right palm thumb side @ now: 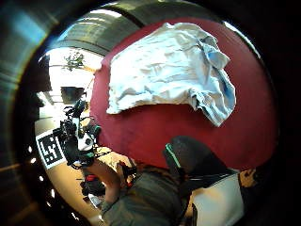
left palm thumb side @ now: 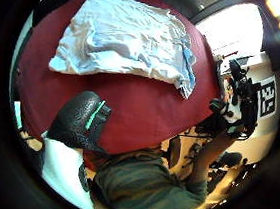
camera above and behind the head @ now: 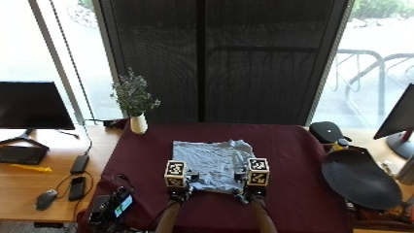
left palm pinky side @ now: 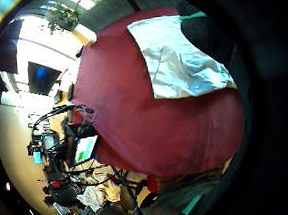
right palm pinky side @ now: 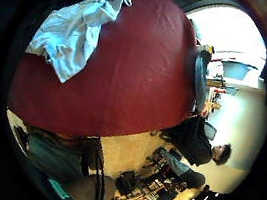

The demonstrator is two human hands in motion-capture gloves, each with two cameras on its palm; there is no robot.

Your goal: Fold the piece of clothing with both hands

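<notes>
The garment (camera above and behind the head: pixel 213 165), a pale blue piece of clothing, lay spread and somewhat creased on the dark red cloth of the bench (camera above and behind the head: pixel 291 150), near the middle and toward the person's edge. In the right thumb side palm view the garment (right palm thumb side: pixel 164 75) showed one bunched, rumpled corner, and no neat fold line was evident. The left hand (camera above and behind the head: pixel 179 190) stood at the garment's near edge at about 7 o'clock from its centre, the right hand (camera above and behind the head: pixel 254 191) at about 5 o'clock. Both palm cameras looked down on the cloth from some way above, which suggests that neither palm was pressed to it. Whether the fingers of either hand were released, clenched or pinching the hem could not be told, since the marker gear hid them from above. Judged from this, the first fold was at its start: the hands were placed at the two near corners. The next move would call for each hand to take its corner and carry the near edge toward 12 o'clock, level and together, so the edges meet squarely. Further out, a small white vase (camera above and behind the head: pixel 138 124) of sprigs stood at about 10 o'clock, well apart, and a black dish-shaped item (camera above and behind the head: pixel 359 177) lay beyond the bench at 3 o'clock.
</notes>
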